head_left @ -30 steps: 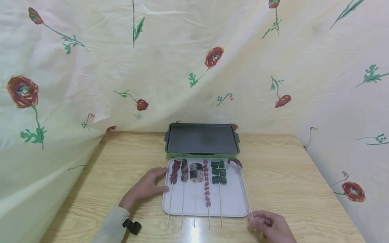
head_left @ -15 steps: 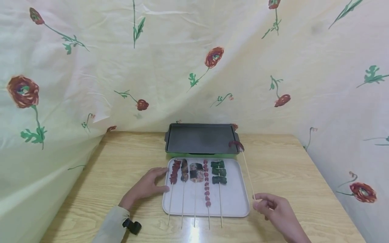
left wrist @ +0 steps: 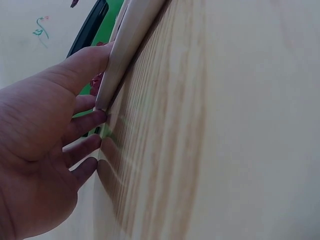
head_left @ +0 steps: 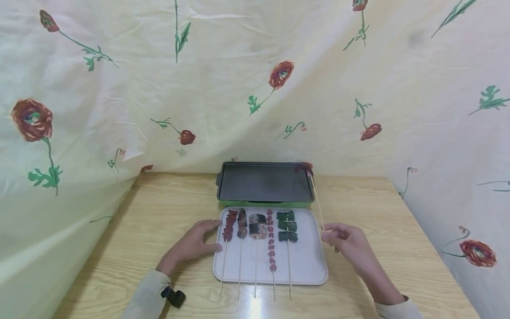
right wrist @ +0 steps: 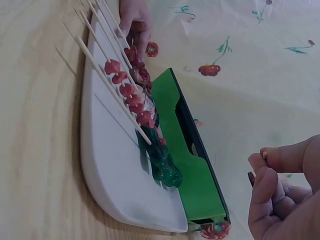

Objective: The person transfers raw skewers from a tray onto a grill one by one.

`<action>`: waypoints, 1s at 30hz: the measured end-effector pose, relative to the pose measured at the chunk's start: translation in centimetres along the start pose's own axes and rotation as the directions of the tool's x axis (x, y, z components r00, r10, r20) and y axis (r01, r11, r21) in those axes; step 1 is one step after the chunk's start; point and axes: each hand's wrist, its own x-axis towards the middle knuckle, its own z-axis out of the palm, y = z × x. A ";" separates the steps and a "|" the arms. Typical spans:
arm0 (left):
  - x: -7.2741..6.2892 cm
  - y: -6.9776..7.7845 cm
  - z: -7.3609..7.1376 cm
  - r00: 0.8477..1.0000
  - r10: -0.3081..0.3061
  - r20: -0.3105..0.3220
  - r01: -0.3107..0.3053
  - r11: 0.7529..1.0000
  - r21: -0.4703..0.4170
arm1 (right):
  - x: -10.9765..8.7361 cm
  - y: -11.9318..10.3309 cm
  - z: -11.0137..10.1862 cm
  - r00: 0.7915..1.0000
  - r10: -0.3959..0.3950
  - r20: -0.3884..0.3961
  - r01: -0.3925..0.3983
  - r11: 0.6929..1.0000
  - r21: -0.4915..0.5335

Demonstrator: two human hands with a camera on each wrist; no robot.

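Note:
My right hand (head_left: 346, 241) pinches the lower end of a wooden skewer bearing a curled dark red piece like an octopus tentacle (head_left: 309, 169). That piece overlaps the far right corner of the black griddle (head_left: 264, 181) in the head view. In the right wrist view, the thumb and forefinger of the right hand (right wrist: 287, 185) meet on the stick's end. My left hand (head_left: 195, 243) lies at the left rim of the white tray (head_left: 308, 270), thumb and fingertips touching the edge. On the tray are several skewers, among them red meat (head_left: 229, 225) and green pepper-like pieces (head_left: 287, 226).
The griddle has a green base (right wrist: 192, 170) and stands right behind the tray. Also on the tray lie a brown skewer (head_left: 241, 223), a silvery fish-like one (head_left: 257, 226) and one of small pink pieces (head_left: 271, 241). Flowered cloth (head_left: 223, 88) hangs behind the wooden table (head_left: 171, 195).
My right hand has lifted the tentacle skewer off the tray's right side and carried it forward to the griddle's far right corner. The left hand has stayed at the rim.

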 end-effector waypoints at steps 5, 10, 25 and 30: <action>0.0 -0.1 0.0 1.000 -0.001 0.001 0.001 1.000 0.001 | 1.6 -0.2 0.3 1.000 0.009 -0.010 -0.009 1.000 -0.002; 0.1 -0.2 0.0 1.000 -0.002 -0.002 0.002 1.000 -0.003 | 3.1 -0.2 0.6 1.000 0.003 -0.018 -0.003 1.000 0.018; 0.1 -0.2 0.0 1.000 0.003 -0.002 -0.003 1.000 0.000 | 5.9 0.3 1.9 0.998 0.057 0.000 -0.057 0.996 0.072; 0.1 -0.2 0.0 1.000 0.009 -0.003 -0.009 1.000 -0.004 | 6.3 0.6 2.1 0.998 0.070 0.004 -0.070 0.995 0.071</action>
